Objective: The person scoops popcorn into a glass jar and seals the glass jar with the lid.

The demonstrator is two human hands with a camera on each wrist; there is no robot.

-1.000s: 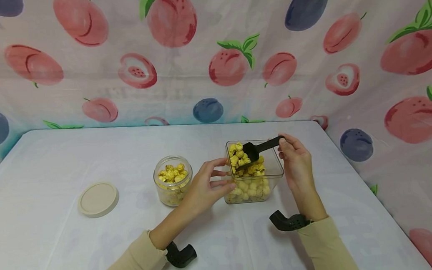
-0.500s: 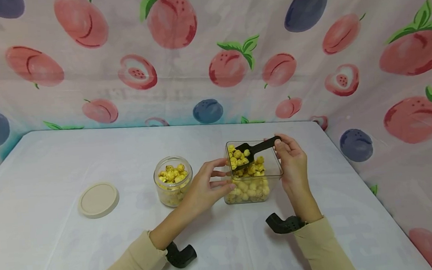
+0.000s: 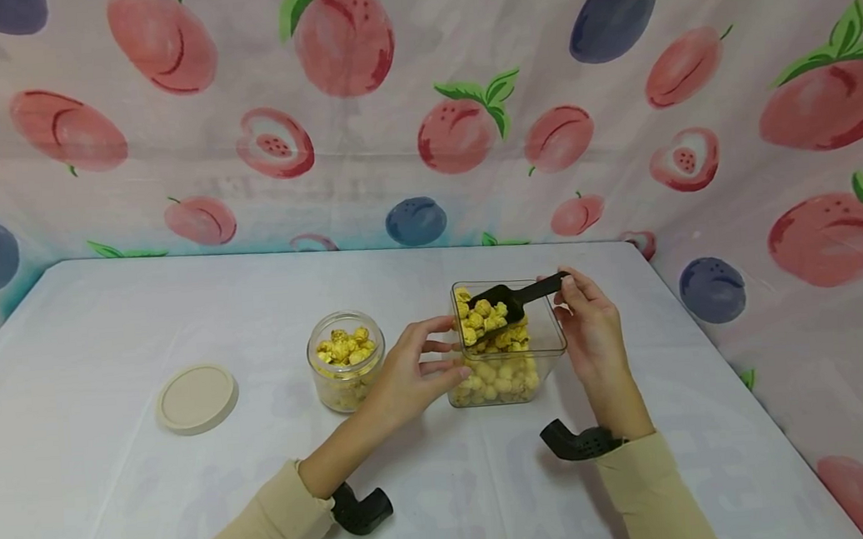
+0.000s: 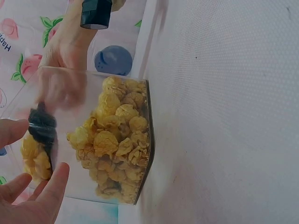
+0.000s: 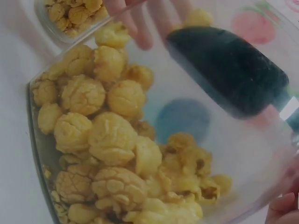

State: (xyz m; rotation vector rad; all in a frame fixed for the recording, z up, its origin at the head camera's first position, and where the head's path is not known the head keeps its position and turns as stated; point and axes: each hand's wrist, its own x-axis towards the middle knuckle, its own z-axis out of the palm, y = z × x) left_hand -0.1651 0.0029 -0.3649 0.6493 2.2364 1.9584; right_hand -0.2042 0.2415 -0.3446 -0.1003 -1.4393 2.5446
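Right hand (image 3: 592, 337) pinches scoop (image 3: 514, 299), popcorn (image 3: 486, 317) aboard, inside tub (image 3: 549, 332); left hand (image 3: 418, 372), fingers spread, touches tub. Jar (image 3: 322, 381) left of tub part-filled, lid (image 3: 197, 399) off; scoop apparently not yet emptied.

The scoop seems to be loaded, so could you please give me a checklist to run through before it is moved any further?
1. Scoop held by the handle: ok, the right hand grips its end.
2. Popcorn on the scoop: ok, several pieces sit on it.
3. Scoop lifted out of the box: not ok, its blade is inside the walls.
4. Box held firmly: cannot tell; the left hand is at its side, but its pressure does not show.
5. Jar open: ok, the lid lies apart on the table.
6. Way from box to jar free: not ok, the left hand is between them.
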